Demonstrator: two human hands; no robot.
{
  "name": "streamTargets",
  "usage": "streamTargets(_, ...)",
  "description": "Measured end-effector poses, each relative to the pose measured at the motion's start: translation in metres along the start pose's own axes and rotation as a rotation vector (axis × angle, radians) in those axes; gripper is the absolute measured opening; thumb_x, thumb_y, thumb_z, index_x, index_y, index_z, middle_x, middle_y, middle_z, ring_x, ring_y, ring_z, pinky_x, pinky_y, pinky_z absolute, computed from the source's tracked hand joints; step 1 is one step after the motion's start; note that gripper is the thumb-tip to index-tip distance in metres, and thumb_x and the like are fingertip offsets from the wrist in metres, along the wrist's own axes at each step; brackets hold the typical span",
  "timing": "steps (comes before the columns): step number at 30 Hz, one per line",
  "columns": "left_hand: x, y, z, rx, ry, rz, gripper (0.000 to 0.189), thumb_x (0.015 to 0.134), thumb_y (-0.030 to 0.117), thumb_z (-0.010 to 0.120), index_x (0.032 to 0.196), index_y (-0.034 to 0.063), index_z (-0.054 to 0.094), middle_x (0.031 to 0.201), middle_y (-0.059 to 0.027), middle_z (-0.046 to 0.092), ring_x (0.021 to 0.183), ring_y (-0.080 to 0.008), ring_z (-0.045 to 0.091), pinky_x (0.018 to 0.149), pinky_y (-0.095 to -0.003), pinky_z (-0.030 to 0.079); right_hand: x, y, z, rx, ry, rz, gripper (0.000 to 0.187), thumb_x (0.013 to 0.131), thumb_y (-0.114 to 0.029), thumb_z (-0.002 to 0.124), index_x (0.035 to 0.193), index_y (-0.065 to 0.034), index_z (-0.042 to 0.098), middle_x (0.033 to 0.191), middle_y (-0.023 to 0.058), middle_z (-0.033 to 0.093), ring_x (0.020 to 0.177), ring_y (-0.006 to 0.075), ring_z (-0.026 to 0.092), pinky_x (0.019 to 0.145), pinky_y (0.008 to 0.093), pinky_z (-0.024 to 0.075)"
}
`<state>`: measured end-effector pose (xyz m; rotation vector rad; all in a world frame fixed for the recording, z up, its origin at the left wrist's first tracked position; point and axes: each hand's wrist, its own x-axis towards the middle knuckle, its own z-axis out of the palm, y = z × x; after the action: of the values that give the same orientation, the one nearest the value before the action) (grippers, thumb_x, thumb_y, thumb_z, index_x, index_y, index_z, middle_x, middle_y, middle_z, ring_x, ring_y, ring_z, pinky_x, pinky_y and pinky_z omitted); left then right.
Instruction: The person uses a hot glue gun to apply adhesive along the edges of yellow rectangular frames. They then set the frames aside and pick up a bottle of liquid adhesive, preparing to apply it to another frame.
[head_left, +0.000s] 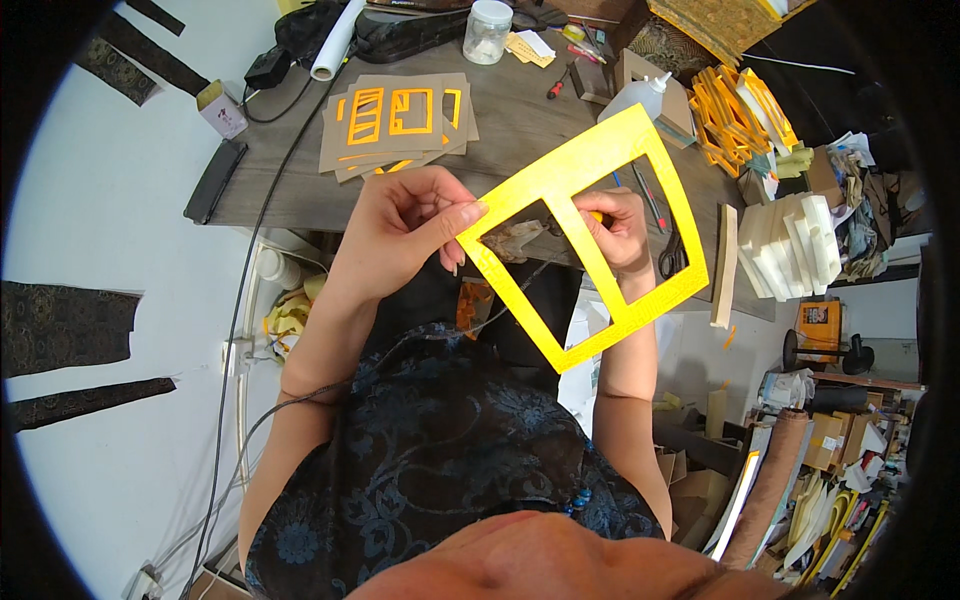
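Note:
My left hand (420, 225) pinches the left corner of a bright yellow patterned frame (555, 196) between thumb and fingers. The frame is flat and thin, with two window openings parted by a crossbar, and is tilted above the table's front edge. Behind it, partly covered by the crossbar, my right hand (621, 225) is curled round a small yellow-ended object (598, 216). Most of that object is hidden, so its kind is unclear. Past the left hand lies a stack of grey boards (454, 139) with yellow-edged cut-outs.
On the wooden table (277, 172) are scissors (673, 255), a red-handled screwdriver (557, 84), a squeeze bottle (637, 94) and a lidded jar (487, 34). Stacked yellow frames (727, 120) and cream blocks (787, 244) stand at the right. A black cable (262, 202) crosses the left side.

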<state>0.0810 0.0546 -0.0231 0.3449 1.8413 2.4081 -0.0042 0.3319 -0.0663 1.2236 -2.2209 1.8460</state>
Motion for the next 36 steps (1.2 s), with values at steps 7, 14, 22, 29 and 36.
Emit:
streamTargets(7,0.001,-0.007,0.000,-0.104,0.018,0.057,0.011,0.093,0.009,0.065,0.091,-0.0018,0.064,0.072,-0.0052,0.065,0.057,-0.0071,0.061,0.052,-0.0201,0.049,-0.020,0.005,0.008,0.230,0.174,0.298,0.017,0.083,-0.013,0.076,0.086,0.0031,0.072,0.071,0.0050,0.069,0.063,0.0103,0.061,0.057,0.0253,0.0458)
streamTargets(14,0.006,-0.021,0.006,-0.318,0.166,0.127,0.010,0.096,0.009,0.061,0.097,-0.0011,0.062,0.078,-0.0071,0.067,0.064,-0.0130,0.067,0.060,-0.0251,0.056,-0.046,0.027,0.069,-0.001,0.639,-0.030,0.019,0.090,-0.010,0.070,0.102,0.0037,0.065,0.091,0.0073,0.066,0.077,0.0105,0.060,0.070,0.0231,0.0485)
streamTargets(22,0.002,-0.029,0.025,-0.290,0.177,0.193,0.007,0.097,0.006,0.058,0.099,-0.0013,0.059,0.081,-0.0085,0.067,0.066,-0.0141,0.067,0.062,-0.0264,0.057,-0.028,0.015,0.079,0.099,0.754,-0.040,0.016,0.091,-0.010,0.068,0.101,0.0024,0.068,0.083,0.0049,0.069,0.071,0.0106,0.061,0.066,0.0238,0.0487)
streamTargets(29,-0.001,-0.027,0.030,-0.159,0.117,0.241,0.008,0.097,0.006,0.057,0.098,-0.0018,0.059,0.077,-0.0071,0.066,0.064,-0.0108,0.064,0.059,-0.0237,0.054,-0.028,0.014,0.083,0.219,0.717,-0.024,0.021,0.092,-0.019,0.070,0.100,0.0005,0.067,0.079,0.0017,0.066,0.066,0.0059,0.055,0.059,0.0208,0.0429)
streamTargets(36,-0.003,-0.027,0.027,-0.125,0.090,0.237,0.007,0.097,0.005,0.058,0.098,-0.0016,0.058,0.078,-0.0071,0.066,0.064,-0.0104,0.064,0.059,-0.0237,0.054,-0.034,0.015,0.090,0.284,0.701,0.026,0.016,0.096,-0.014,0.064,0.100,0.0015,0.065,0.083,0.0030,0.066,0.066,0.0074,0.053,0.060,0.0223,0.0430)
